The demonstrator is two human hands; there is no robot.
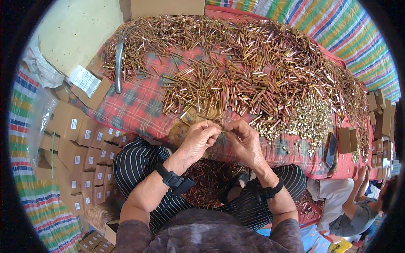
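My left hand (197, 139) and my right hand (243, 142) meet over the near edge of a plaid-covered work surface (139, 103). Both are closed in a pinch, fingertips almost touching. Between them is a thin brass-coloured metal rod (222, 130), mostly hidden by the fingers. Just beyond lies a heap of similar thin metal rods (219, 86), gold and coppery. A pile of small, pale gold metal pieces (310, 120), too small to name surely, spreads to the right of my right hand. Beneath my hands a worn brownish patch (181, 128) shows on the cloth.
A curved grey metal strip (119, 67) lies at the far left of the surface. Stacked brown cartons (86, 158) stand on the left. An open small box (347, 140) sits at the right, near another person (354, 211). More rods (211, 177) lie between my legs.
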